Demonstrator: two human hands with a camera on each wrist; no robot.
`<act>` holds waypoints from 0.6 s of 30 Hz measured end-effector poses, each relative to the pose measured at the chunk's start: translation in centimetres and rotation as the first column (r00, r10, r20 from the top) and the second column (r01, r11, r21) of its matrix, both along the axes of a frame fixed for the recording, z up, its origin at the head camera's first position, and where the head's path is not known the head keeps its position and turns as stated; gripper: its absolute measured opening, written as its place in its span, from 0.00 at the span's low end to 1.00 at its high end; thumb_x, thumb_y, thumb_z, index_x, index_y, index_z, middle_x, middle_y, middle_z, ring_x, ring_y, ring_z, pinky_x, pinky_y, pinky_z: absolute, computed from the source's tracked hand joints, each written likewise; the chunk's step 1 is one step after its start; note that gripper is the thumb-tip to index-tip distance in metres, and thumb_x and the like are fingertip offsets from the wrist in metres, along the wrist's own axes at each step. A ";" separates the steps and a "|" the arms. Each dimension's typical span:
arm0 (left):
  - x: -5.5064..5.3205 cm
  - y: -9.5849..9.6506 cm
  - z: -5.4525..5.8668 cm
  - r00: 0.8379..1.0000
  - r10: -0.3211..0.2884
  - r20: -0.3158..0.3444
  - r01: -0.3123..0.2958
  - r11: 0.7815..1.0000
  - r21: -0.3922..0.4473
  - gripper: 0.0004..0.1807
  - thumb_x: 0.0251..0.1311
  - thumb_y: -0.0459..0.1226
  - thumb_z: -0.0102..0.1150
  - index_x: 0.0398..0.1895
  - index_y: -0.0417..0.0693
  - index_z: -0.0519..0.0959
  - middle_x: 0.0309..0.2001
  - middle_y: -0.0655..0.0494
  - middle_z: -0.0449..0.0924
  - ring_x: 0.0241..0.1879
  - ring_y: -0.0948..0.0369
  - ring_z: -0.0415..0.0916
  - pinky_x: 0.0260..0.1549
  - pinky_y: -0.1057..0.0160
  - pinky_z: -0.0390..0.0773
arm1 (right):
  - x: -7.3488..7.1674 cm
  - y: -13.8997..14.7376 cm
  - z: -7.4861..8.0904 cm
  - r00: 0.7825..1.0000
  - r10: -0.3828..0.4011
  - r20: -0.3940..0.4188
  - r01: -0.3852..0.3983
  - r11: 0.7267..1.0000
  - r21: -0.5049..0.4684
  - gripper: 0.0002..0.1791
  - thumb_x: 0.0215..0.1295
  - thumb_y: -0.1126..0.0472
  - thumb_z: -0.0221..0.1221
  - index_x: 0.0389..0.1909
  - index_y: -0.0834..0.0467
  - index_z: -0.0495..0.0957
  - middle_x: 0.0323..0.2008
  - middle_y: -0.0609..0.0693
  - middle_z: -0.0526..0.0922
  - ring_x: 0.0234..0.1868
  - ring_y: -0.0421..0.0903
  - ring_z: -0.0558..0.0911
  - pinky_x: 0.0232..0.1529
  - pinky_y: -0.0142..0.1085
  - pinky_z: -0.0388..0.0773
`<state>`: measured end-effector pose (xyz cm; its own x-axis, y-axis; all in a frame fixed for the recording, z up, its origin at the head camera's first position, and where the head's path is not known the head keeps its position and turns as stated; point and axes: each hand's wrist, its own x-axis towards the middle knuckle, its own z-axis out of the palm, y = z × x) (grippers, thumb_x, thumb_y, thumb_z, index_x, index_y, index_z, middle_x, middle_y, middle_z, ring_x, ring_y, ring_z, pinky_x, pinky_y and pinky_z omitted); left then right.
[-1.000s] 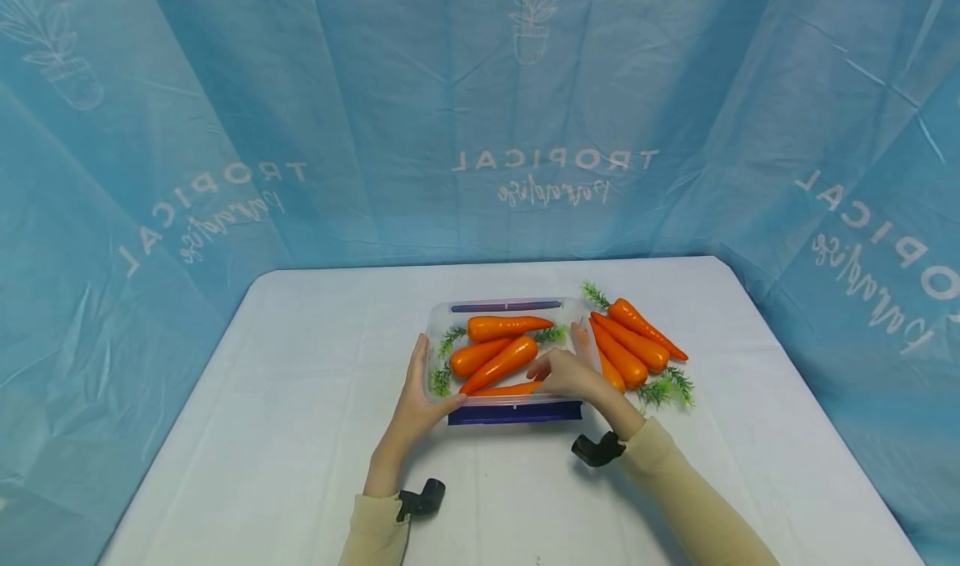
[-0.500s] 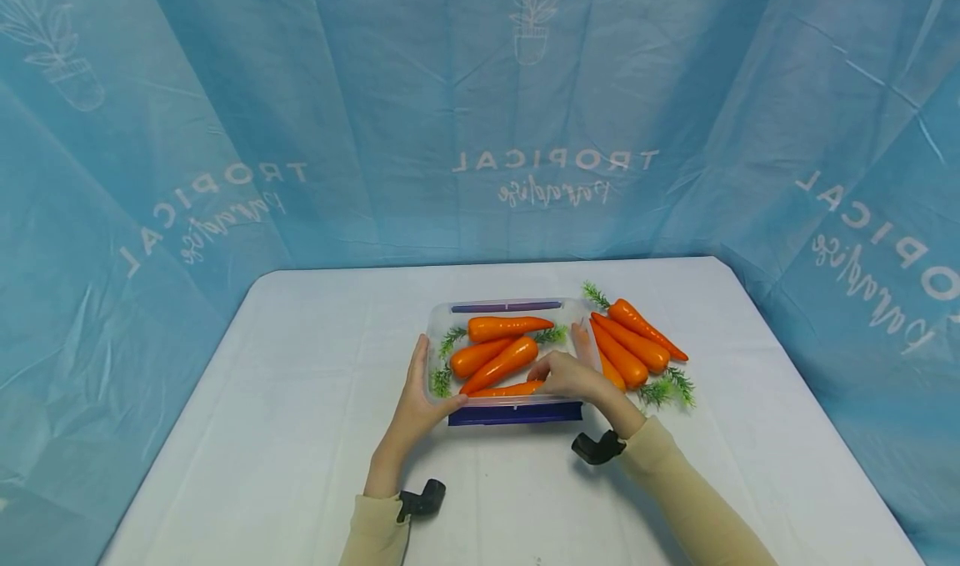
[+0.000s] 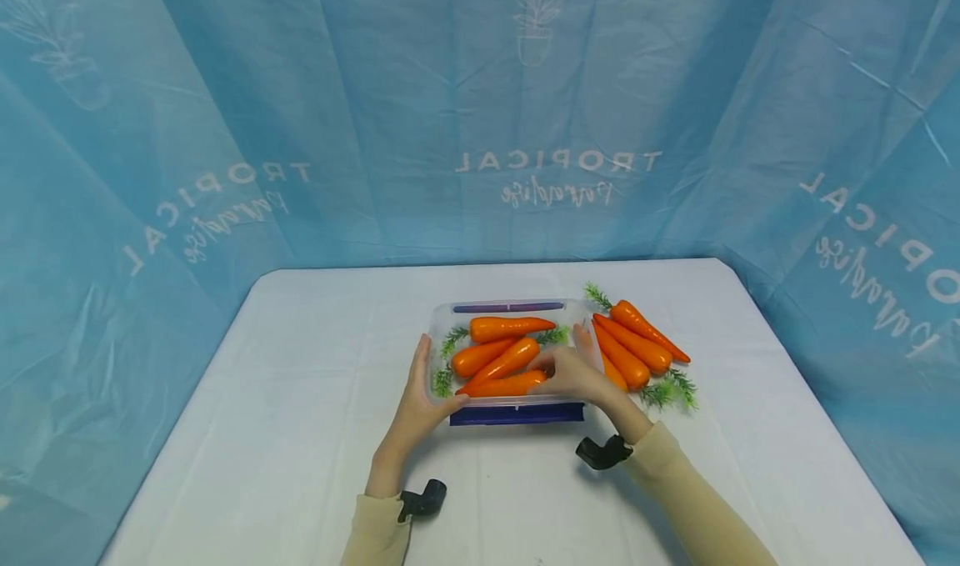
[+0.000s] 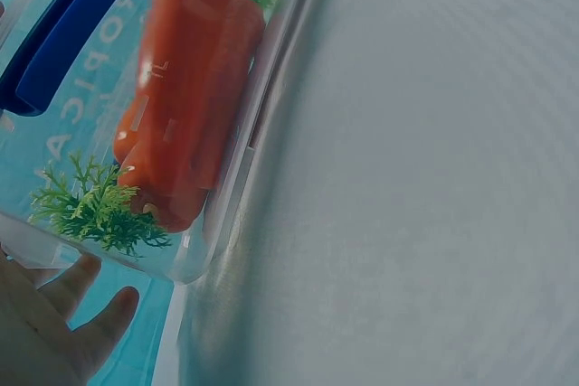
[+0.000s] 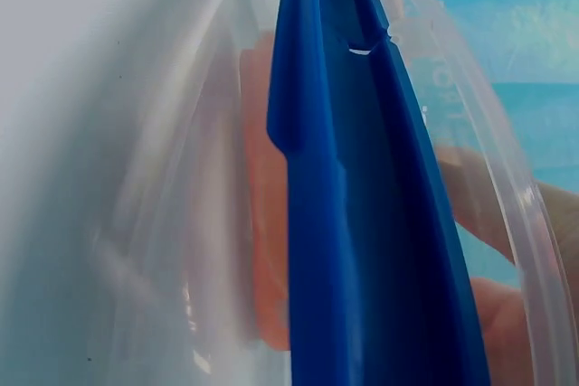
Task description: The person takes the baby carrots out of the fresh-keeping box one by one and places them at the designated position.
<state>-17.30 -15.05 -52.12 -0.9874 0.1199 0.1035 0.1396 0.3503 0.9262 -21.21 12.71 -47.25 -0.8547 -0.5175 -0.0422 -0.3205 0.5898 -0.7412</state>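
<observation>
A clear plastic food container (image 3: 444, 306) with blue latch flaps (image 3: 517, 414) lies in the middle of the table, holding several orange carrots (image 3: 501, 327) with green leafy tops. My left hand (image 3: 411, 406) grips its left end, fingers along the side wall and thumb over the front rim. My right hand (image 3: 573, 374) reaches over the front right into the container. Its thumb and fingers pinch the thick end of the frontmost carrot (image 3: 504, 385), which lies along the front wall. In the right wrist view, a latch flap (image 5: 389, 205) covers most of the hand.
Several loose carrots (image 3: 636, 345) lie just right of the container, their green tops pointing different ways. A white cloth covers the table (image 3: 315, 358). Blue printed curtains (image 3: 390, 116) hang behind it and at both sides.
The frontmost carrot has come up and away from the front wall at my right fingers, so more of it shows. My left hand and the container stay put.
</observation>
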 end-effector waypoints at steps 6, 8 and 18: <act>0.7 0.3 2.0 0.999 -0.016 0.037 0.015 1.000 0.014 0.59 0.51 0.37 0.68 0.77 0.50 0.35 0.78 0.50 0.32 0.77 0.48 0.35 0.72 0.39 0.41 | 0.3 0.0 0.2 0.996 -0.088 -0.003 0.087 0.994 -0.073 0.20 0.47 0.59 0.72 0.41 0.63 0.81 0.37 0.54 0.85 0.33 0.42 0.75 0.37 0.30 0.78; 1.1 0.4 2.9 0.999 -0.021 0.039 0.021 1.000 0.013 0.59 0.51 0.37 0.68 0.76 0.47 0.35 0.78 0.49 0.32 0.77 0.47 0.35 0.72 0.39 0.42 | 0.3 0.0 0.2 0.993 -0.114 -0.009 0.112 0.989 -0.092 0.21 0.47 0.58 0.72 0.41 0.63 0.81 0.38 0.55 0.85 0.34 0.43 0.76 0.38 0.30 0.77; 1.6 0.5 3.8 0.999 -0.026 0.027 0.025 1.000 0.017 0.58 0.51 0.39 0.68 0.76 0.45 0.36 0.78 0.48 0.33 0.76 0.47 0.36 0.72 0.39 0.43 | 0.7 -0.3 0.7 0.969 -0.224 -0.101 0.203 0.962 -0.185 0.21 0.47 0.59 0.72 0.42 0.63 0.83 0.33 0.54 0.85 0.33 0.44 0.77 0.61 0.52 0.67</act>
<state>-15.72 -14.51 -48.34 -0.9865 0.1436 0.0793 0.1234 0.3314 0.9354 -20.48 12.43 -46.58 -0.9392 -0.3130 0.1409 -0.2938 0.5208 -0.8016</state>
